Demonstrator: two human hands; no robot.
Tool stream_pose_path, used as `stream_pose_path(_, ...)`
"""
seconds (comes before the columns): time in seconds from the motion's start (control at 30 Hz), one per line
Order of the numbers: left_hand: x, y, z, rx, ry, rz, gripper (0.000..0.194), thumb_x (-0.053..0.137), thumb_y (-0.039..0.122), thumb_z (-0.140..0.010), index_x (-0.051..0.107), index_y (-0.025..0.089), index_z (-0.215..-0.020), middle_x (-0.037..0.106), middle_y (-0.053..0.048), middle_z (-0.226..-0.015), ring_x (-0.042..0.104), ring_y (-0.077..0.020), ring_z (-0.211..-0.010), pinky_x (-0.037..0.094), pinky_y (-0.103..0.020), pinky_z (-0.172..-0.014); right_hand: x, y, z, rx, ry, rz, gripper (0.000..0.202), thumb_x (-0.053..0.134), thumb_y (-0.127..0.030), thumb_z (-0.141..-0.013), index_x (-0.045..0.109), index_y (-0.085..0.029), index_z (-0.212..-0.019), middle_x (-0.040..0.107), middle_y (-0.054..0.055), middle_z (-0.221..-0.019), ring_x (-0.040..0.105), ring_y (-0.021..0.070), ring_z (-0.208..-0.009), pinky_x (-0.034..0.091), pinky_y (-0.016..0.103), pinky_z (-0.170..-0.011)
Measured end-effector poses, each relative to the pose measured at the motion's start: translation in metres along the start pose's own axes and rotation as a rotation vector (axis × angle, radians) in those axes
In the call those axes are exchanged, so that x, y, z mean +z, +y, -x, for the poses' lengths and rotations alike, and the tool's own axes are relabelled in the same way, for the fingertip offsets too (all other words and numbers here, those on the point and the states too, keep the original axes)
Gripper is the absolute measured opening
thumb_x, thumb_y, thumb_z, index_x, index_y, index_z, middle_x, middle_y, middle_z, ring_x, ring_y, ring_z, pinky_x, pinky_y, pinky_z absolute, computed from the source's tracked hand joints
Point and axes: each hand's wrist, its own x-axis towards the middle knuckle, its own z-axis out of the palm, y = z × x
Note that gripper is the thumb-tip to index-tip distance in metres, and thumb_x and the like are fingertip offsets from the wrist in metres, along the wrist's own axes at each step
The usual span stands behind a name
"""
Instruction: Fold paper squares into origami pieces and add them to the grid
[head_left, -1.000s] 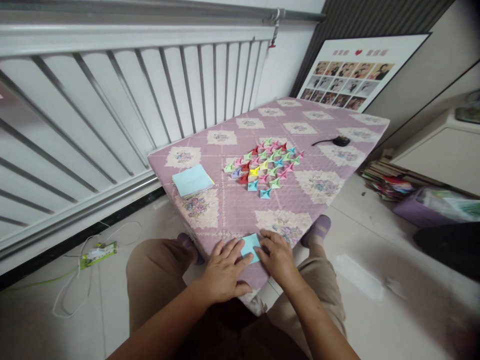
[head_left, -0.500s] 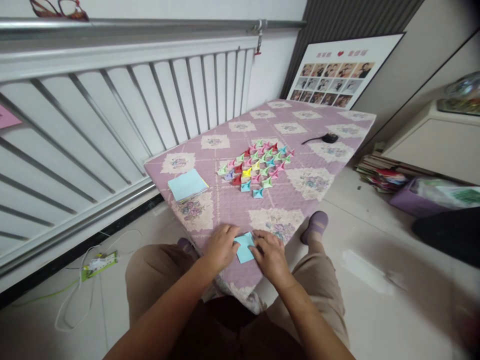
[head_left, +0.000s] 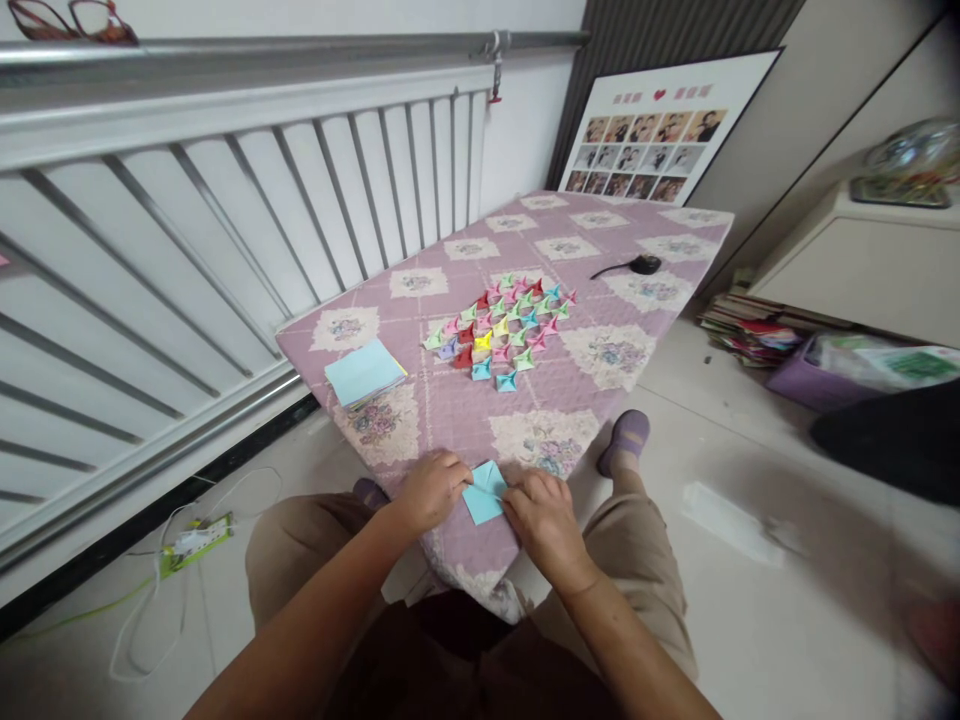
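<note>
So I've got this small light-blue square of paper (head_left: 484,500) lying at the near corner of the table, turned at a slant, with a fold line running across it and another line up toward its top corner. My left hand (head_left: 435,490) is at its left edge, fingers bunched narrow with the tips touching it. My right hand (head_left: 546,520) is at the right edge, fingers curled and close together. Can't tell if either one is actually pinching the sheet or just pressing it.

Under all that is a mauve cloth with cream floral patches (head_left: 446,410). Further in sits a slanted cluster of little pointed folded-paper pieces (head_left: 501,328) in red, pink, green, yellow, blue and lilac. Left of those is a stack of square paper sheets (head_left: 365,373), light blue on top. Way over near the far right side there's a small black object with a thin tail (head_left: 645,264), no clue what.

Past the table, a white ribbed radiator (head_left: 340,200) runs along the left, and a white photo board with a black edge (head_left: 637,140) leans at the far end.
</note>
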Motion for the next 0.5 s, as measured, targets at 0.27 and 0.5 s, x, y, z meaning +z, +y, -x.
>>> stream_pose_path(0.27, 0.000, -0.003, 0.010, 0.076, -0.022, -0.097, 0.027, 0.042, 0.022, -0.095, 0.067, 0.023, -0.105, 0.061, -0.005, -0.099, 0.051, -0.0197, -0.096, 0.042, -0.033, -0.086, -0.009, -0.004, 0.010, -0.064, -0.098, 0.013, 0.019, 0.051, -0.017, -0.091, 0.066, -0.027, -0.100, 0.065, 0.004, -0.095, 0.051, 0.0208, -0.095, 0.032, 0.038, -0.087)
stream_pose_path(0.5, -0.005, 0.008, 0.027, 0.103, -0.066, -0.266, 0.029, 0.045, 0.025, -0.095, 0.057, 0.029, -0.121, 0.058, -0.004, -0.109, 0.050, -0.0215, -0.099, 0.041, -0.033, -0.083, -0.013, -0.005, 0.019, -0.054, -0.093, 0.026, 0.020, 0.051, -0.017, -0.092, 0.065, -0.023, -0.105, 0.066, 0.005, -0.099, 0.053, 0.0213, -0.094, 0.033, 0.040, -0.089)
